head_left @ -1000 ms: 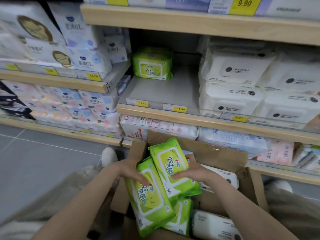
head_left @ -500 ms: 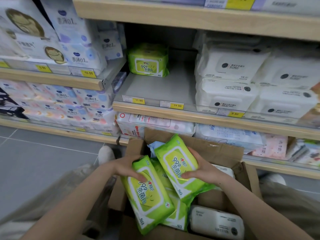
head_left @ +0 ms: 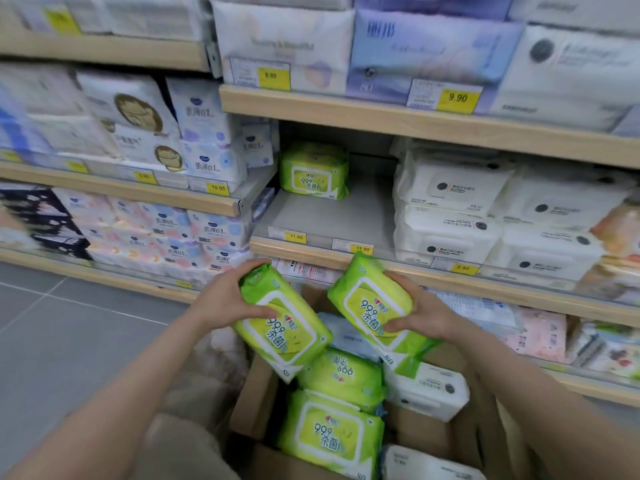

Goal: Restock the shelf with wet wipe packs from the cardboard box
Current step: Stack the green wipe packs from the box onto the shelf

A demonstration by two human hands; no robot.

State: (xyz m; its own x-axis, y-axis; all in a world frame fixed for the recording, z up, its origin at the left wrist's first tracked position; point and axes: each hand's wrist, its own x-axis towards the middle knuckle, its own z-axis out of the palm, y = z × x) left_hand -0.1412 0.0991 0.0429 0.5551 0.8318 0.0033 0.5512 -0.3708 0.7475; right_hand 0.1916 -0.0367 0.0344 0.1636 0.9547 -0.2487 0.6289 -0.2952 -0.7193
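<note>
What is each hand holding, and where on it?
Each hand grips one green wipe pack: left hand on the left pack's upper end, right hand on the right pack's right side.

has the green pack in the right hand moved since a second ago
Yes. The green pack gripped by the right hand has risen out of the cardboard box; its top now overlaps the shelf edge with the 11.90 tags, where before it sat well below.

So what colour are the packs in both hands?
Lime green packs with white-bordered labels; head view.
</note>
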